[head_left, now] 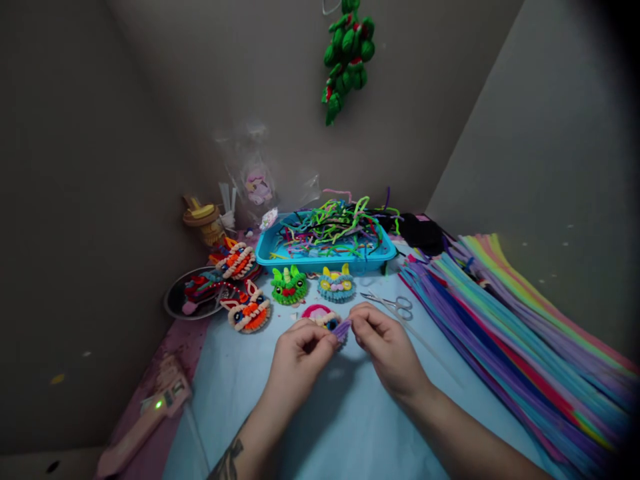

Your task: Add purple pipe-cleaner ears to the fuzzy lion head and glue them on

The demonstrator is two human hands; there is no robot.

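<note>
Between my two hands is a small purple pipe-cleaner piece (341, 331), apparently several strands side by side. My left hand (303, 357) pinches its lower left end between thumb and fingers. The other end is at the fingertips of my right hand (384, 345), which are closed on it. Just behind lies a pink, white and blue pipe-cleaner figure (319, 312), partly covered by my hands. Farther back sit a green animal head (289, 287) and a blue-yellow one (336, 285). An orange and cream one (250, 312) lies to the left.
Scissors (400, 305) lie beyond my right hand. A blue tray (325, 263) of pipe-cleaner scraps stands at the back. Bundled long pipe cleaners (515, 333) cover the right side. At left are a metal bowl (173, 303) and a pink power strip (145, 423) with a green light.
</note>
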